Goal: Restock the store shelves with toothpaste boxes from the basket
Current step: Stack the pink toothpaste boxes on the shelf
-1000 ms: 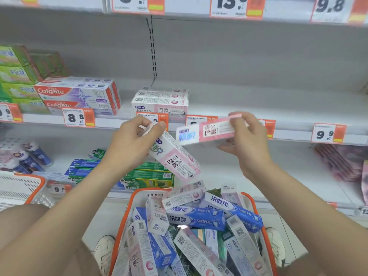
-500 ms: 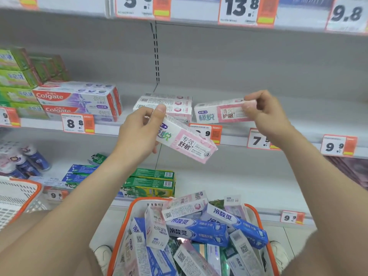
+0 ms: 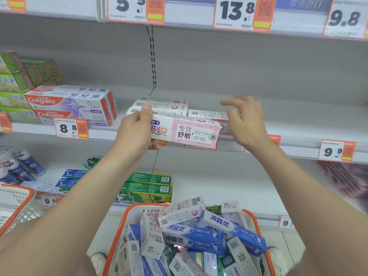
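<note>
**Pink toothpaste box held level at the shelf front**

The left hand (image 3: 137, 134) grips a pink-and-white toothpaste box (image 3: 187, 133) by its left end, thumb on top and fingers curled beneath. The box lies level with its printed face toward the camera, in front of the edge of the middle shelf (image 3: 298, 118) and above the basket (image 3: 139, 205). The right hand (image 3: 247, 120) holds nothing. Its fingers are loosely bent and spread, just beside the box's right end. Whether its thumb touches anything cannot be told.

On the shelf right behind the held box sits a stack of like boxes (image 3: 161, 105). 1 more white box (image 3: 208, 114) lies just right of that stack, near the right hand's thumb. To the left are Colgate boxes (image 3: 69, 105) stacked 2 high, and farther left green boxes (image 3: 14, 82). Price tags on this shelf's edge read 8.8 (image 3: 66, 128) and 9.9 (image 3: 334, 151).

The orange-rimmed basket, low in the middle, is heaped with toothpaste boxes at all angles, among them blue boxes (image 3: 196, 237). Behind it, on the lower shelf, lie green-and-yellow boxes (image 3: 147, 189).
</note>
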